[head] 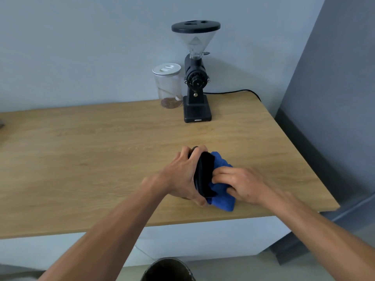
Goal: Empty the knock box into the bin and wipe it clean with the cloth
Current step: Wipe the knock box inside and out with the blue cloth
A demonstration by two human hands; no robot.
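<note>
A black knock box (204, 175) is tipped on its side just above the wooden table (101, 149), its opening turned to the right. My left hand (182, 175) grips it around the back and rim. A blue cloth (222, 196) is bunched against the opening and drapes down onto the table. My right hand (241, 184) presses the cloth into the box, fingers on the fabric. The inside of the box is mostly hidden. The dark rim of a bin (168, 269) shows on the floor at the bottom edge, below the table front.
A black coffee grinder (196, 82) with a clear hopper stands at the back of the table, its cable (239, 91) trailing right. Beside it on the left stands a clear jar (169, 86) with a white lid. The table's right edge ends near a grey wall.
</note>
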